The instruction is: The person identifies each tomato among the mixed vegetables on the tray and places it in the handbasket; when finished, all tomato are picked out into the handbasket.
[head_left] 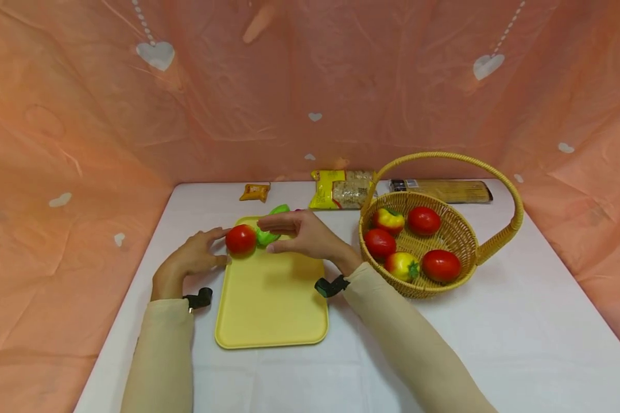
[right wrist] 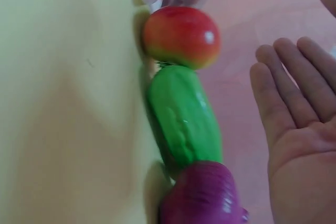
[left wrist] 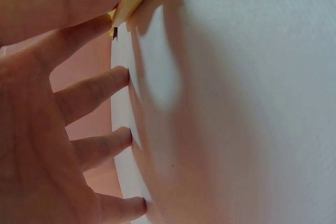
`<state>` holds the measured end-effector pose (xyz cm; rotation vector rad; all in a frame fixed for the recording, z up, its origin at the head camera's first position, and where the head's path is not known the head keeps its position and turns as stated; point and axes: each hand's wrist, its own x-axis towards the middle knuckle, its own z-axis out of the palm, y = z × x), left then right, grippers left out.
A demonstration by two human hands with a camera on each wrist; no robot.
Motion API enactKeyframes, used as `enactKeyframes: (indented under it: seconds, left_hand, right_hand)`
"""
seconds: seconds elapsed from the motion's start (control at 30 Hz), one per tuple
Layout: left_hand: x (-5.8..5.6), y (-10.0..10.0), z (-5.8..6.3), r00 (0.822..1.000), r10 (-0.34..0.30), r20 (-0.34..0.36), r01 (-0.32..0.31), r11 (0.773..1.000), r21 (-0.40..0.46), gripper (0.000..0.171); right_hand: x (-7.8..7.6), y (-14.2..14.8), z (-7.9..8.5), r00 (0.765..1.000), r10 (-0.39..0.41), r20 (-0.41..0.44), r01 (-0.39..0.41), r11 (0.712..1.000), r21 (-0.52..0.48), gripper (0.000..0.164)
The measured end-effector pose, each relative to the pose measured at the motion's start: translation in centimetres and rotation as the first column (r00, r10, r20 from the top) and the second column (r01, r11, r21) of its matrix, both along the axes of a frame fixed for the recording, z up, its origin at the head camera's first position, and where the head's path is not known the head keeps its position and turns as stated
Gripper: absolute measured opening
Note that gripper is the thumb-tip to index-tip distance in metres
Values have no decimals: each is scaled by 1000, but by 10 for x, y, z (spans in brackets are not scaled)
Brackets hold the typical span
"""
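Observation:
A yellow tray (head_left: pixel 274 310) lies on the white table. Along its far side, a round red fruit (head_left: pixel 240 241), yellowish underneath, a bumpy green vegetable (right wrist: pixel 184 114) and a purple ridged vegetable (right wrist: pixel 205 195) stand in a row. My left hand (head_left: pixel 193 258) is at the tray's left edge with thumb and index finger against the rim, close to the red fruit. Its other fingers spread straight, their tips on the tablecloth in the left wrist view. Above the tray's far half, my right hand (head_left: pixel 310 234) hovers with straight fingers and holds nothing, partly hiding the green vegetable.
At the right, a wicker basket (head_left: pixel 470 229) with a tall handle holds several red and red-yellow fruits or vegetables. Along the back lie a small orange packet (head_left: pixel 255 192), a yellow and clear food bag (head_left: pixel 341 189) and a pack of noodle-like sticks (head_left: pixel 444 191). Pinkish cloth hangs behind.

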<state>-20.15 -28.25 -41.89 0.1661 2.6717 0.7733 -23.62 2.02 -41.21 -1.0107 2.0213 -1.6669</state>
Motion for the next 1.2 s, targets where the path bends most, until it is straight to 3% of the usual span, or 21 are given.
enactKeyframes:
  seconds: [0.17,0.37,0.63,0.77,1.0,1.2]
  left_hand:
    - [0,0,1,1000,2,7,-2,1000,0,80]
    - [0,0,0,1000,1,10,-1,1000,-14,80]
    - [0,-2,1,999,-25,-22,25,1000,-11,79]
    - [0,-1,2,999,-33,-25,33,999,-4,79]
    - [-1,-1,0,997,-47,-53,47,999,-7,76]
    - [-2,-1,0,999,-31,-43,31,999,13,72]
  right_hand:
    - [-16,-23,-5,996,-5,-89,13,996,90,56]
    - [-31,-45,6,987,42,-158,-3,971,240,59]
    - [-39,-65,2,968,90,-236,24,898,440,60]
    - [-38,-68,-4,957,115,-268,29,876,482,60]
    - [-30,-66,-4,944,101,-315,48,900,433,55]
    - [-13,-52,9,980,26,-198,22,971,238,53]
